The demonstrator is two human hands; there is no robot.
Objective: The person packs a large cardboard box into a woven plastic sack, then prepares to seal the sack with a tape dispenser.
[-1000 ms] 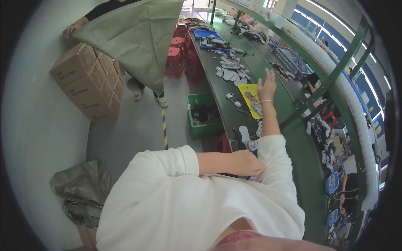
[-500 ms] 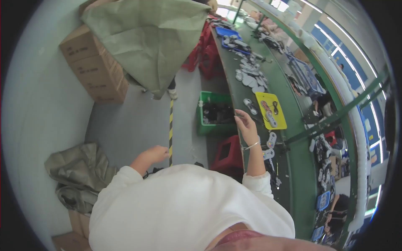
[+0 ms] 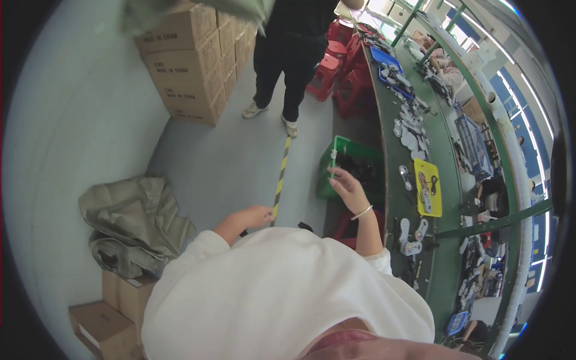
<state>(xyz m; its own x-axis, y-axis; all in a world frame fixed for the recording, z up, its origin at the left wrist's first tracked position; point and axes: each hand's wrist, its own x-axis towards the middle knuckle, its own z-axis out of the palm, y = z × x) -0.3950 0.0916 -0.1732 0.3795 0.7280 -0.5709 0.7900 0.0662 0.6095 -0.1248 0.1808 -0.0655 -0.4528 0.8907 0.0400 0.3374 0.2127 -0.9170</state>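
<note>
My left hand [image 3: 258, 215] hangs in front of my waist beside the yellow-and-black floor tape [image 3: 281, 174]. Its fingers are loosely curled together, with nothing visible in them. Raised in front of me, my right hand [image 3: 348, 188] has thumb and fingers apart and holds nothing. It appears in front of the green crate [image 3: 327, 188], which contains dark items I cannot make out. To the right, several game controllers [image 3: 411, 248] lie on the green workbench [image 3: 393, 159], along with a yellow tray [image 3: 437, 191] holding a controller and a cable.
A person in black [image 3: 288, 60] stands ahead near an olive sheet [image 3: 240, 9]. Stacked cartons [image 3: 186, 72] line the left wall. A crumpled olive sheet [image 3: 132, 210] lies above more cartons [image 3: 108, 327]. Red stools [image 3: 327, 75] stand beside the bench.
The olive sheet ahead has risen, uncovering the person in black and the cartons. My view has turned, shifting the bench rightward. My right hand now appears away from the bench edge.
</note>
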